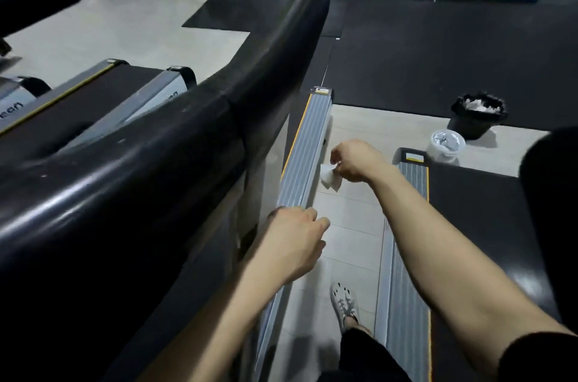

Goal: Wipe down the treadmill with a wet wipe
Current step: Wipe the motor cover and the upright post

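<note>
"What's he on with, from where you stand?"

"Starting at the left, the treadmill's black padded handrail (175,143) runs across. Below it lies the ribbed grey side rail (305,143), and I'd say that rail is the stretch in hand."

"And the hands?"

"The left hand (294,244) hangs over the near part of that rail. Its fingers are loosely curled, with nothing in it that I can see. Just right of it and farther along, the wet wipe (331,178) dangles crumpled from the pinched fingertips of the right hand (356,162). It hangs just beside the rail's outer edge, over the tiled floor (353,209), and seems clear of the rail."

"So how should it go?"

"I'd spread the wipe flat first, because bunched like that it would cover little. Then lay it on the rail and draw it along the ribs in long strokes, pressing into the grooves right out to the far end cap."

"And when the wipe is spent?"

"Farther right, past the next treadmill's rail (413,181), a white tub (445,145) and a black bin (477,117) with white scraps in it stand on the floor. Both are well apart from the hands."
</note>
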{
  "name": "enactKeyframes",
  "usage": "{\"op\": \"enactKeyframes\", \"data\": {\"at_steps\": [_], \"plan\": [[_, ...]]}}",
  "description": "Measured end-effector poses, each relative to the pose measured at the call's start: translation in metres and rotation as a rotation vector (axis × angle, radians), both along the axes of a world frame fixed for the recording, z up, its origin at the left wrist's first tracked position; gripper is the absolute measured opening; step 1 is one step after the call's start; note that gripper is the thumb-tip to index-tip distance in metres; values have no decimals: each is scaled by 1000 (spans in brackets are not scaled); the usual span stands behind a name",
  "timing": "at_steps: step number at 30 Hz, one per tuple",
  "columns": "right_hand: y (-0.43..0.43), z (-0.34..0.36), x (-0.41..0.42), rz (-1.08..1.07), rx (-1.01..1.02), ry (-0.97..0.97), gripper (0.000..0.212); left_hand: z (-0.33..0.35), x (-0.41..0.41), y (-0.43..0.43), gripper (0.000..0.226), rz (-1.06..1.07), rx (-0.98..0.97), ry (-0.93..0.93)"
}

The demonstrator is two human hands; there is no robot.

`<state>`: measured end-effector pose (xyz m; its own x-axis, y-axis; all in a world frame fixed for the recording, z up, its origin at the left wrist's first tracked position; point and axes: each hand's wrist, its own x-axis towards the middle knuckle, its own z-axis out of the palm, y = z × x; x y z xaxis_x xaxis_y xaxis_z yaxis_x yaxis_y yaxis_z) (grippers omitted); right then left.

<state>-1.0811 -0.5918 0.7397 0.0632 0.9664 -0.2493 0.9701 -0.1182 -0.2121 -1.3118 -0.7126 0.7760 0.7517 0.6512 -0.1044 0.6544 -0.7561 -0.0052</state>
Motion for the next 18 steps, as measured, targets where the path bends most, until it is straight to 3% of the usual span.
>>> {"op": "enactKeyframes", "data": {"at_steps": [5,10,15,18], "plan": [[98,-18,90,32,-63,31,27,-17,63,89,28,139,-103,37],[192,-12,145,98,-82,20,26,-38,100,173,9,408,-197,10],[287,-3,155,363,-32,-91,24,-27,136,248,19,582,-123,-20],[323,7,152,505,-18,-130,18,-30,151,293,21,645,-151,-159]]}}
